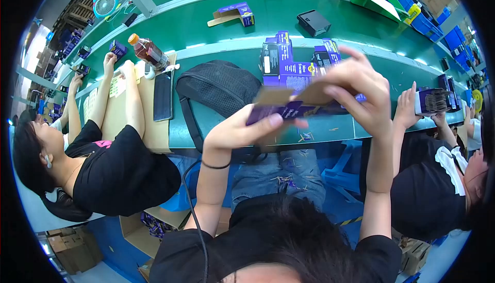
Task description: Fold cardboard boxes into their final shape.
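Observation:
Above the table's near edge I hold a small purple cardboard box [274, 109] with bare brown inner sides, blurred by motion. My left hand [240, 130] grips its left end, thumb on the purple face. My right hand [363, 89] is raised at the other end, its thumb and fingers pinching a brown flap. Whether anything is inside the box cannot be seen. Just beyond it, purple printed boxes [285, 60] stand together on the green table, partly hidden behind my hands. A black mesh bag [219, 84] lies left of them, close to my left hand.
An opened purple carton [234, 15] and a black box-shaped device [313, 22] lie farther back. On the left are a phone [163, 96], a drink bottle [148, 51] and a co-worker [118, 169]. Another co-worker [428, 190] handles boxes on the right. Cardboard scraps lie on my lap.

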`<state>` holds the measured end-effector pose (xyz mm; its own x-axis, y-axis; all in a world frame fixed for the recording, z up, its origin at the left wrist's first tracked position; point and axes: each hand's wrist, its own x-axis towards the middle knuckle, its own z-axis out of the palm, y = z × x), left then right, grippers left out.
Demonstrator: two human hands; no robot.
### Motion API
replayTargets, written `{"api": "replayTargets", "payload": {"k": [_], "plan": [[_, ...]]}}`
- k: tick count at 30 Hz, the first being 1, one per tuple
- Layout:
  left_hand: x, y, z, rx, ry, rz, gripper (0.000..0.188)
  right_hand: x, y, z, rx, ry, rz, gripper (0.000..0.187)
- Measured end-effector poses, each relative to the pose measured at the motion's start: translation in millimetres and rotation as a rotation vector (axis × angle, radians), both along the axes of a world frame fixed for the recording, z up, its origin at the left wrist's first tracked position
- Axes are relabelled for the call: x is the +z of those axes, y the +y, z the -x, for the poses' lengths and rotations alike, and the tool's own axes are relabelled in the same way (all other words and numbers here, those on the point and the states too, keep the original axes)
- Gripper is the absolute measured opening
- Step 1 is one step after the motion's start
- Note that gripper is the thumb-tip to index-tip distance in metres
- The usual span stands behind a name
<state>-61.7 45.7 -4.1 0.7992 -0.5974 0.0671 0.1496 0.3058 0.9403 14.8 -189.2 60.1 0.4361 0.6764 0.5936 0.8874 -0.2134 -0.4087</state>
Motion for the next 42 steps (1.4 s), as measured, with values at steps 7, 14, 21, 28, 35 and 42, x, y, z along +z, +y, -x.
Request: {"api": "replayTargets", "payload": {"k": [7,14,21,28,35,42], "plan": [[-54,-28,13,0.284,0.187,0.387,0.069,-56,32,35,-0.447,-0.216,-0.061,0.026],[-56,-41,15,0.698,-0.264,0.009,0.096,-69,21,60,-0.151,0.118,-0.306,0.035],[-43,-67,15,0.901,-0.387,0.015,0.097,-81,32,68,-0.211,0.727,-0.807,0.034],[-57,-64,12,0.898,-0.517,-0.045,0.077,-95,18,65,-0.242,0.404,-0.564,0.055],[-70,-57,11,0.923,-0.538,-0.242,0.055,-96,0,57,-0.261,0.400,-0.231,0.051],[-59,-59,19,0.727,-0.461,-0.199,0.049,-71,-7,39,-0.002,0.980,-0.654,0.031]]}}
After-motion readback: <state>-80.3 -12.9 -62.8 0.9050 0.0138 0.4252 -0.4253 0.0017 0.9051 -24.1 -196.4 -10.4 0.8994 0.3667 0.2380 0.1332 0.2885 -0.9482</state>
